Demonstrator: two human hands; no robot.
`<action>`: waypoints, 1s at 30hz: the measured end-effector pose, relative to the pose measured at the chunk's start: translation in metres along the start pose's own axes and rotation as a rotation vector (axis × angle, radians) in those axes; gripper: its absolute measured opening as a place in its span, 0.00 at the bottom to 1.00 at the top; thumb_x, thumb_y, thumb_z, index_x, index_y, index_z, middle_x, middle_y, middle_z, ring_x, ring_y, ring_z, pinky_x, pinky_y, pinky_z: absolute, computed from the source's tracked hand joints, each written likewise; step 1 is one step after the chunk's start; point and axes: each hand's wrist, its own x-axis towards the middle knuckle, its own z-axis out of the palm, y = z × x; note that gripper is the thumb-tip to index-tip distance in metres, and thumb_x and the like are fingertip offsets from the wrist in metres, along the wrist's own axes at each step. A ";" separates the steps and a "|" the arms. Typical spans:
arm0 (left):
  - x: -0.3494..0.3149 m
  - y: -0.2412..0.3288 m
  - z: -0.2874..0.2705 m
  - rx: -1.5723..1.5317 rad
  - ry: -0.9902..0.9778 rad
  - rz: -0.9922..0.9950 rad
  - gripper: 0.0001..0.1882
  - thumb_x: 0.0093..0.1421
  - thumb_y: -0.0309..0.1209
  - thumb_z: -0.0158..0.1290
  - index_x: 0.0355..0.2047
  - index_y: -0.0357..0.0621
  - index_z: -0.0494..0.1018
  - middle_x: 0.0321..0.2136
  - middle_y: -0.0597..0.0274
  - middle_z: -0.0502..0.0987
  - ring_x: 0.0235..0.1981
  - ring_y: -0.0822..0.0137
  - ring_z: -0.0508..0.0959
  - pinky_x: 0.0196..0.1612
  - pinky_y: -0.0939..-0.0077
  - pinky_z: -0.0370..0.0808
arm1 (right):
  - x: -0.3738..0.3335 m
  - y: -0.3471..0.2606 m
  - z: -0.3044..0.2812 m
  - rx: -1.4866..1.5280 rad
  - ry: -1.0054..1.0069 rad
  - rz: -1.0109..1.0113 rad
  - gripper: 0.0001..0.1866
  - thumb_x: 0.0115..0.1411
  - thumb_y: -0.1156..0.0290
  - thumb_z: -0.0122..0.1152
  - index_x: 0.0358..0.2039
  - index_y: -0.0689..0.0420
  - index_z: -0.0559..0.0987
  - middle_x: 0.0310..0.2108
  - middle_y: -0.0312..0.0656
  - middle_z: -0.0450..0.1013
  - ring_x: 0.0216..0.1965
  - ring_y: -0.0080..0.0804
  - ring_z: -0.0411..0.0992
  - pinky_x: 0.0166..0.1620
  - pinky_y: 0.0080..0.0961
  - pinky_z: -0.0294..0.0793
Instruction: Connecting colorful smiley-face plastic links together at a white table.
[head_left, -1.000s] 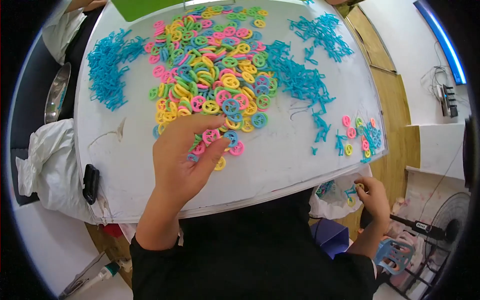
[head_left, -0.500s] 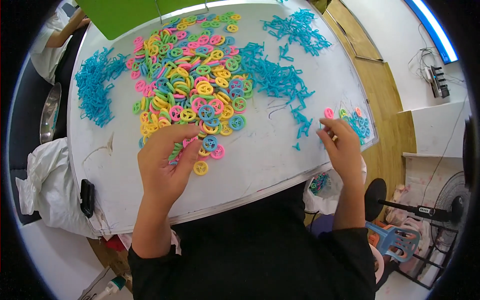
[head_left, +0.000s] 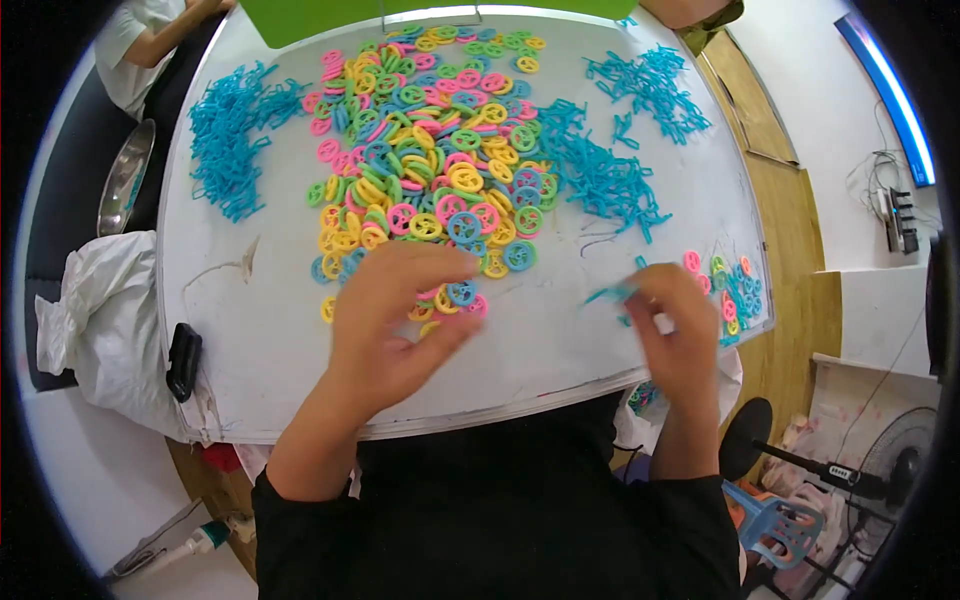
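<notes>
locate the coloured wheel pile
In the head view, the wheel pile lies slightly left of centre on the white table, between teal heaps, mostly beyond the left hand.

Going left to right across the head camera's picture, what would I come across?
Metal bowl → left teal pile → big wheel pile, with the left hand in front of its near end → right hand, pinching a blurred teal piece → power strip.

From the person's head, one wide fisheye camera is looking down close above the white table (head_left: pixel 545 350), facing from its near edge toward its far edge.
</notes>
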 end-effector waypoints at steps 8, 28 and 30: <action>-0.009 0.007 0.001 -0.551 -0.455 -0.369 0.19 0.54 0.30 0.67 0.45 0.41 0.75 0.39 0.62 0.80 0.37 0.69 0.79 0.41 0.74 0.75 | 0.011 -0.038 0.048 0.321 -0.337 -0.339 0.13 0.51 0.79 0.67 0.38 0.56 0.80 0.34 0.41 0.74 0.32 0.37 0.75 0.32 0.28 0.75; -0.009 0.007 0.006 0.106 -0.269 -0.042 0.20 0.50 0.30 0.68 0.44 0.45 0.78 0.36 0.58 0.81 0.34 0.57 0.82 0.35 0.68 0.76 | 0.031 -0.016 0.044 0.844 -0.629 0.403 0.10 0.61 0.81 0.60 0.44 0.66 0.78 0.33 0.42 0.78 0.34 0.24 0.78 0.37 0.21 0.77; -0.008 0.010 0.008 0.060 -0.225 -0.180 0.18 0.51 0.28 0.67 0.44 0.44 0.79 0.37 0.58 0.82 0.34 0.58 0.83 0.36 0.70 0.78 | 0.036 -0.018 0.046 0.580 -0.551 0.292 0.12 0.60 0.79 0.63 0.44 0.65 0.78 0.33 0.42 0.78 0.33 0.26 0.78 0.36 0.22 0.76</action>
